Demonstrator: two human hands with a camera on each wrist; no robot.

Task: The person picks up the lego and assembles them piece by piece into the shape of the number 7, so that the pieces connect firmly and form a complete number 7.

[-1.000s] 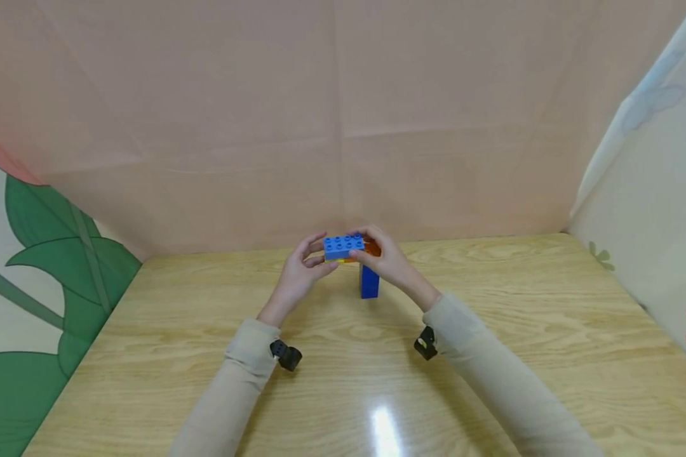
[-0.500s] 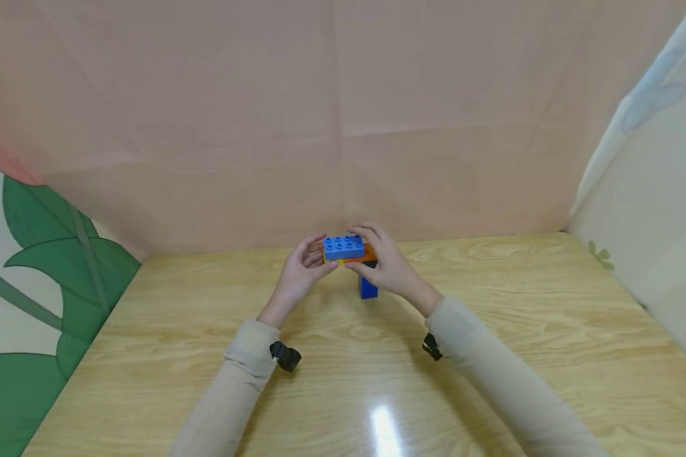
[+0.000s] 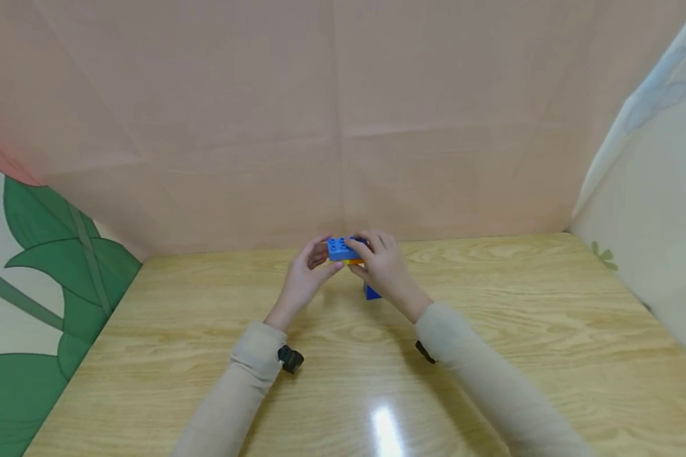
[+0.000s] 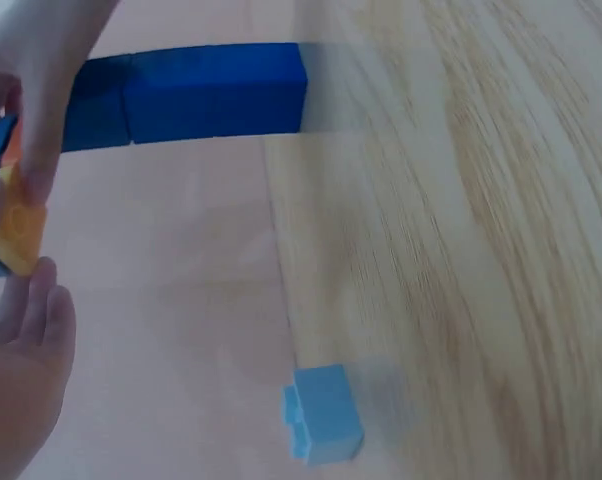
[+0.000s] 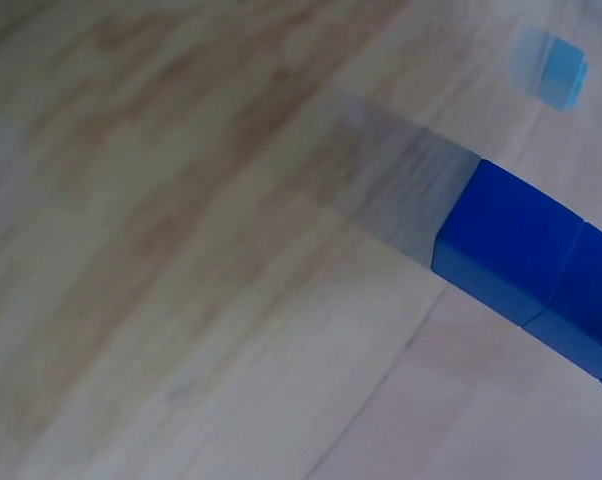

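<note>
Both hands meet over the far middle of the wooden table (image 3: 491,355). The left hand (image 3: 304,279) and right hand (image 3: 384,270) grip a light blue brick (image 3: 340,248) stacked on orange and yellow pieces, atop a dark blue column (image 4: 191,95). A small light blue brick (image 4: 324,413) lies apart.

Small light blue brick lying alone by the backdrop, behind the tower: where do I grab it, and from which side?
Probably pinch the small light blue brick across its two smooth flat side walls, coming down from above. It lies alone on the wooden table, its studs facing sideways, so nothing crowds it. The dark blue column stands well apart.
</note>
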